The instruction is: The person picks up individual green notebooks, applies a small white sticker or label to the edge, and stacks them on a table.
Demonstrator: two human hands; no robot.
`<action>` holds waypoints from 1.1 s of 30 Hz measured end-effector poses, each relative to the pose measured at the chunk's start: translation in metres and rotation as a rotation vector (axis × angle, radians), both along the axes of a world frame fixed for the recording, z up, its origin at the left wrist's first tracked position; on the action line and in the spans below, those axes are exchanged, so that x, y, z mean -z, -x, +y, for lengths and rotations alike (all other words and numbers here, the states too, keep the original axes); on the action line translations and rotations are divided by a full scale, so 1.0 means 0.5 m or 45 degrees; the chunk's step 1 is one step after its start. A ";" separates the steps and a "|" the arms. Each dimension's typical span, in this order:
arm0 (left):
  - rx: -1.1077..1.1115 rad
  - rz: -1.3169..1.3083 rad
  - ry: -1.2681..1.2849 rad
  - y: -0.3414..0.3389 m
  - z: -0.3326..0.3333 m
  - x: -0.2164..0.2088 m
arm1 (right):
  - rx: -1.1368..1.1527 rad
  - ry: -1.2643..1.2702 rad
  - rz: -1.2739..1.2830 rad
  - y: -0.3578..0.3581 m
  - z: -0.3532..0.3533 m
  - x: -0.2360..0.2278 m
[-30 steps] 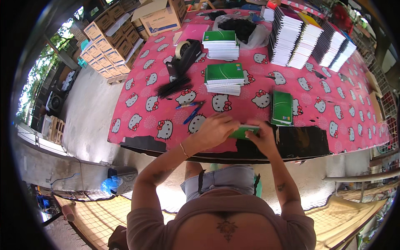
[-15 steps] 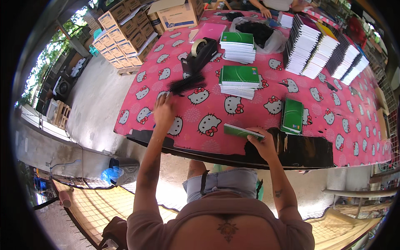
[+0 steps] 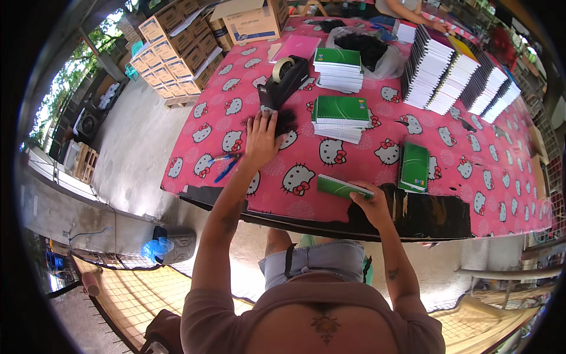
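Note:
My right hand grips a small green notebook by its right end, holding it tilted near the table's front edge. With fingers stretched out, my left hand lies on a small pile of thin black pieces, perhaps binding coils; it covers part of them. Just beyond its fingertips stands a black tape dispenser with a roll of tape. Blue-handled pliers rest left of my left forearm. To the right of my right hand lies a green spiral notebook.
Two stacks of green notebooks stand mid-table. Tall stacks of spiral notebooks rise at the back right, beside a plastic bag with black contents. Cardboard boxes are piled at the far left. Another person's arm reaches in behind.
My left hand has moved right and slightly away from me onto the black pile, uncovering the pliers. My right hand keeps the notebook in place. The other person's arm has shifted right.

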State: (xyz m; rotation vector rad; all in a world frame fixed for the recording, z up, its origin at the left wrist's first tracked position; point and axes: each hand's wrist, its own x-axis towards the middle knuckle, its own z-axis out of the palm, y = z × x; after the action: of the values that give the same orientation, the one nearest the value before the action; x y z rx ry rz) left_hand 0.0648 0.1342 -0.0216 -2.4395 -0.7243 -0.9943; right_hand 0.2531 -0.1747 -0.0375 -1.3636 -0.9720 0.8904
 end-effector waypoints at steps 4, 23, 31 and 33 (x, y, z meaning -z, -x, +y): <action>-0.047 0.096 0.255 0.015 0.080 0.026 | -0.006 -0.045 -0.050 0.009 0.005 -0.001; 0.156 0.190 0.324 0.021 -0.070 -0.003 | -0.050 -0.051 -0.045 0.010 0.007 -0.009; 0.498 -0.347 1.260 0.056 -0.268 -0.083 | 0.010 -0.063 -0.160 0.011 0.010 0.002; 0.563 -0.354 1.270 0.070 -0.296 -0.080 | 0.034 -0.117 -0.186 0.020 0.014 0.006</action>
State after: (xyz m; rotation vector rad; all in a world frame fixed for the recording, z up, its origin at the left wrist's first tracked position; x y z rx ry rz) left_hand 0.0299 -0.0138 0.0184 -3.4713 -0.9545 -1.3856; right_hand 0.2431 -0.1675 -0.0403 -1.3748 -1.0906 0.7251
